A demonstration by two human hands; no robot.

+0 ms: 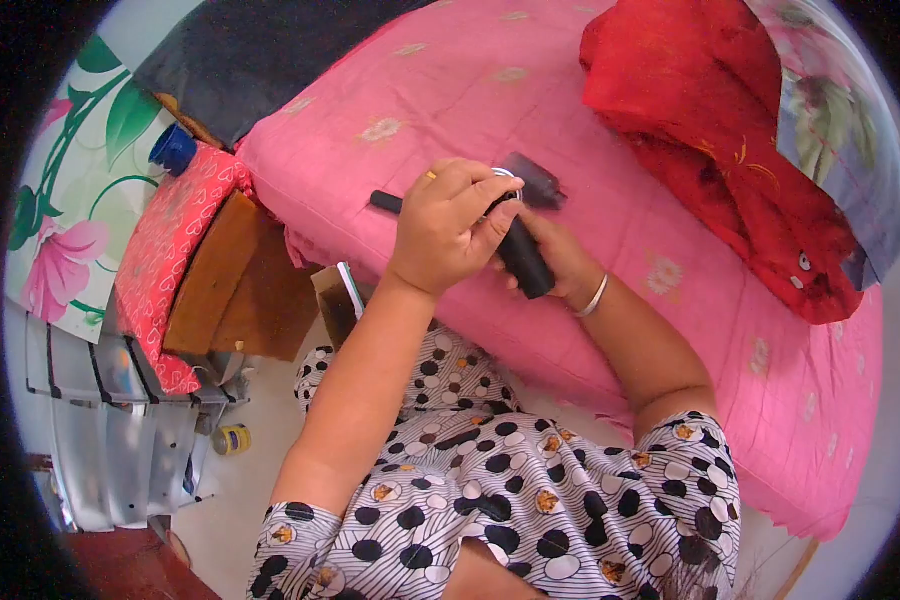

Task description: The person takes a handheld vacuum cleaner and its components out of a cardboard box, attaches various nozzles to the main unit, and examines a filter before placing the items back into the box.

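Note:
Both my hands are closed on a black cylinder (528,262) held tilted above the pink bed. My left hand (445,225) pinches its upper end with thumb and fingers, beside a silvery ring (508,176). From the other side my right hand (562,252) wraps the body, its fingers partly hidden behind it. A short black rod (385,201) shows just left of my left hand; whether I hold it or it lies on the bed I cannot tell. Beyond my hands is a dark, partly see-through piece (535,184), its kind unclear.
A pink flowered bedsheet (660,275) covers the bed before me. Red cloth (705,130) lies bunched at the right. To the left stand a brown wooden piece (235,290) with a red heart-patterned cover (185,225), a blue cup (174,149) and a rack (120,430). A yellow-labelled jar (232,440) is on the floor.

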